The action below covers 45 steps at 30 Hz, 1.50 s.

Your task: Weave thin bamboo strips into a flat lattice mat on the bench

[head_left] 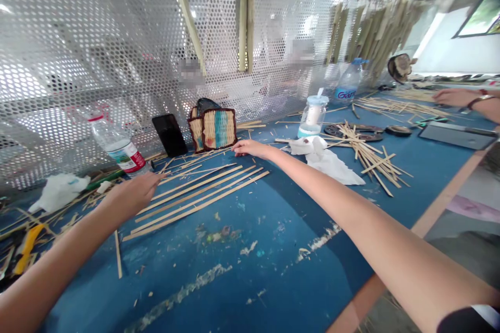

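Observation:
Several pale bamboo strips [203, 201] lie roughly side by side on the blue table. At their left ends is my left hand [136, 193], palm down, its fingers pressed together on the end of a thin strip. My right hand [250, 149] reaches across to the far ends, thumb and fingers pinched low over the table at a strip's end. The fingertips are small and partly hidden. Just behind my right hand stands a woven bag [219, 129] in tan and turquoise with dark brown edging. A dark phone [170, 135] leans upright beside it.
A water bottle [119, 148] tilts at left near crumpled tissue [60, 191] and a yellow-handled tool [28, 250]. Rightward are a lidded cup [312, 118], tissue [332, 164], a strip pile [371, 153], a large bottle [349, 83], a cleaver [457, 135] and another person's hand [455, 98]. Perforated panel [128, 52] stands behind.

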Motion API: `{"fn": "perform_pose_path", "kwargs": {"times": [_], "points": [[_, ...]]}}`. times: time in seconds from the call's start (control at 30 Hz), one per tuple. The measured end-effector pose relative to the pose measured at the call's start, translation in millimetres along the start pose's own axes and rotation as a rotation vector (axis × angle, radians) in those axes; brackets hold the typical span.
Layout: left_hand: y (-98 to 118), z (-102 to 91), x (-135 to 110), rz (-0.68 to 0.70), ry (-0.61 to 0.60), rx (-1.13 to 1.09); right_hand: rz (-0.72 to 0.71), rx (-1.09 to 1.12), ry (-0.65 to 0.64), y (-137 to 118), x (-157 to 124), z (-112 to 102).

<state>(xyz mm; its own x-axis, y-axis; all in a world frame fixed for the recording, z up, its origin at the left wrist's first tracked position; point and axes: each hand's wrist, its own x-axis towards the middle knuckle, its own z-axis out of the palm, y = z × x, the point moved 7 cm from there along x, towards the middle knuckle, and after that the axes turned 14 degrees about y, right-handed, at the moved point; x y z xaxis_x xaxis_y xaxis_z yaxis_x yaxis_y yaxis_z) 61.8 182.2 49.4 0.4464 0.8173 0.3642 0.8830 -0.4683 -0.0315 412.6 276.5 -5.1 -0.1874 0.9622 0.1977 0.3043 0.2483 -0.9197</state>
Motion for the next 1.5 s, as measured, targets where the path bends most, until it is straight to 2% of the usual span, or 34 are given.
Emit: {"fn": "perform_pose_path", "kwargs": {"times": [0.17,0.43,0.53,0.67,0.83,0.97,1.5], "points": [[-10,-2.3,1,-0.006,-0.006,0.002,-0.022,-0.049,-0.007,-4,-3,1],[-24,28.3,-9,-0.024,-0.006,-0.074,-0.115,-0.200,-0.022,-11,-6,4],[-27,27.8,-14,-0.012,0.007,-0.149,-0.177,-0.287,-0.049,-17,-8,14],[-36,23.9,-15,-0.088,0.030,-0.247,-0.250,-0.387,-0.065,-21,-11,26],[-46,24.7,-19,-0.160,-0.008,-0.311,-0.305,-0.461,-0.072,-21,-15,29],[-43,23.4,-23,-0.142,-0.041,-0.352,-0.328,-0.500,-0.076,-23,-19,29],[-31,15.6,-22,-0.085,-0.045,-0.363,-0.336,-0.617,-0.106,-26,-25,32]]}}
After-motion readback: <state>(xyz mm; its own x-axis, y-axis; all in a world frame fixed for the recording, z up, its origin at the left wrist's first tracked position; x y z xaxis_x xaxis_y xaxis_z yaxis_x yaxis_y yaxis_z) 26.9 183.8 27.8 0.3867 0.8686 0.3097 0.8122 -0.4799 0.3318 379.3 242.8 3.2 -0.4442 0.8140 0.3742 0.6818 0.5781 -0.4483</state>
